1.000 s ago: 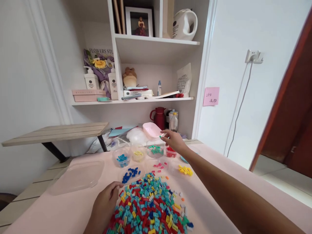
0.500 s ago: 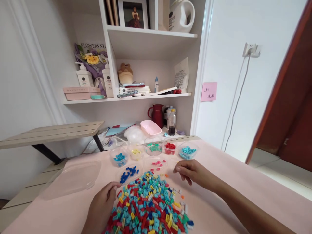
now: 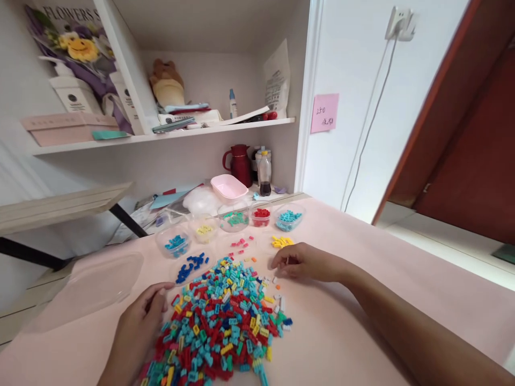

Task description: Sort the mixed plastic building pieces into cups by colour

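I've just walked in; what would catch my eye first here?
Probably the heap of multicoloured toy bricks on the pink cover, between the left hand and the right hand. Behind it, small clear containers hold bricks grouped by colour, including red and turquoise. Farther back, a dark red jug stands beneath the shelf.

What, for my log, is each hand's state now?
Left hand: loosely curled beside brick pile; no held piece visible.
Right hand: curled; cannot tell if holding anything.

The right hand [image 3: 303,261], by the far red bricks [image 3: 262,214] before, is now nearer, right of the pile [image 3: 225,316], uncovering turquoise bricks [image 3: 289,216].
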The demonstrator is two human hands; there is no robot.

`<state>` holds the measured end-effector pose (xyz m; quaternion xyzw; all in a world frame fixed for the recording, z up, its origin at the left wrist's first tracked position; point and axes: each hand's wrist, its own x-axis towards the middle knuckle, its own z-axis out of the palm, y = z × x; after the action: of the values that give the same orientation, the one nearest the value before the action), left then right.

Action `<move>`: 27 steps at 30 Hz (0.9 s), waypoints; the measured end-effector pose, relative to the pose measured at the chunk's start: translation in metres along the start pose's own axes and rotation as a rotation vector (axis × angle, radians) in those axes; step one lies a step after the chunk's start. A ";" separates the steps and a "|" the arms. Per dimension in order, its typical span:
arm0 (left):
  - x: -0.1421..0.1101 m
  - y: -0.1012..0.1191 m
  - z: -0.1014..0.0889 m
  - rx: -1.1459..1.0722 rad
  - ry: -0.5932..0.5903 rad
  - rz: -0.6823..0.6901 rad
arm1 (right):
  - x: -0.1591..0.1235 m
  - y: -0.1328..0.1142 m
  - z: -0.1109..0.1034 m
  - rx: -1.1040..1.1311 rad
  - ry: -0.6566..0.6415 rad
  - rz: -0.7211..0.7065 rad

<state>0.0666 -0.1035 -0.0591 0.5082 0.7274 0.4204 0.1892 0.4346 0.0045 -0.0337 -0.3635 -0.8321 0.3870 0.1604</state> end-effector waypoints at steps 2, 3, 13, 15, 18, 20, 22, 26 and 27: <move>0.001 0.001 0.000 0.022 -0.013 0.003 | -0.002 -0.001 -0.001 -0.025 -0.016 0.004; 0.001 0.000 0.000 0.033 -0.012 0.001 | -0.002 -0.001 0.000 -0.041 -0.020 0.001; 0.002 -0.006 -0.001 0.165 -0.036 0.020 | -0.002 -0.003 0.004 -0.193 -0.036 -0.074; 0.001 -0.003 -0.002 0.195 -0.036 0.022 | -0.004 -0.005 0.002 -0.192 -0.088 -0.101; 0.000 0.000 -0.002 0.253 -0.034 0.022 | -0.007 -0.008 0.001 -0.231 -0.148 -0.125; 0.000 0.001 -0.001 0.287 -0.041 0.022 | -0.009 -0.011 0.002 -0.285 -0.155 -0.122; 0.001 0.002 -0.001 0.306 -0.053 0.023 | -0.009 -0.015 0.006 -0.334 -0.140 -0.124; 0.002 0.001 -0.001 0.311 -0.061 0.001 | -0.007 -0.020 0.016 -0.396 -0.075 -0.116; 0.002 0.000 -0.001 0.312 -0.062 -0.001 | -0.006 -0.020 0.017 -0.402 -0.058 -0.111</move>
<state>0.0655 -0.1018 -0.0580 0.5437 0.7781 0.2862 0.1306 0.4200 -0.0176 -0.0298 -0.3305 -0.9156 0.2140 0.0818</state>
